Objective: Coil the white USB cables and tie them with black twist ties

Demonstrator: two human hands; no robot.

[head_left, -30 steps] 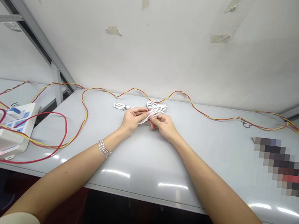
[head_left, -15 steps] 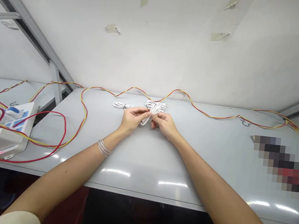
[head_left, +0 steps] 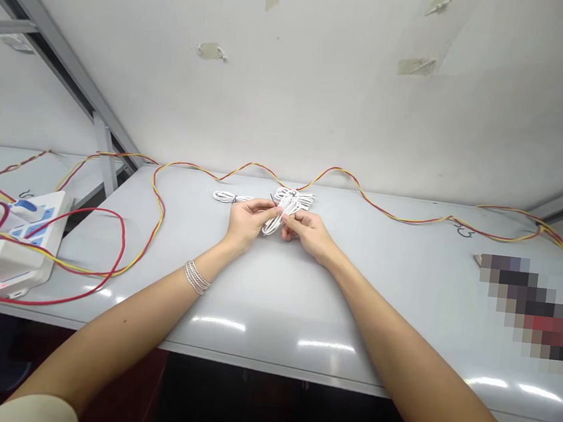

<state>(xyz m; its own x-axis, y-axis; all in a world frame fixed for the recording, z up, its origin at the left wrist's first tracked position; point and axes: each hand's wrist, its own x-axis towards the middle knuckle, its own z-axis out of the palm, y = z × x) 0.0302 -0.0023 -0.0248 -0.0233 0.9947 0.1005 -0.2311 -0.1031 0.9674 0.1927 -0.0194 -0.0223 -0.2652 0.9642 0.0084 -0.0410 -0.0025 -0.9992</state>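
Observation:
Between my two hands is a coiled white cable [head_left: 273, 224], held over the grey table [head_left: 272, 304]. My left hand [head_left: 250, 223] pinches its left side, fingers closed, with a dark tie end sticking up near the fingertips. On the coil's right side, my right hand [head_left: 308, 232] is closed, thumb and finger pressed on it. Just behind the held coil lie more white cables [head_left: 305, 200], bundled with a dark tie; the held coil partly covers them. Another white cable coil [head_left: 225, 197] with a dark tie lies flat left of my left hand.
A red and yellow twisted wire [head_left: 336, 170] runs along the table's back by the white wall. At the left stands a white power strip [head_left: 50, 234] with plugs and looping red wires. Black twist ties [head_left: 463, 230] and a pixelated object [head_left: 533, 308] lie at the right.
The held coil has tilted and shifted slightly left with my fingers. A dark tie end now shows by my left fingertips. The other cables lie as before.

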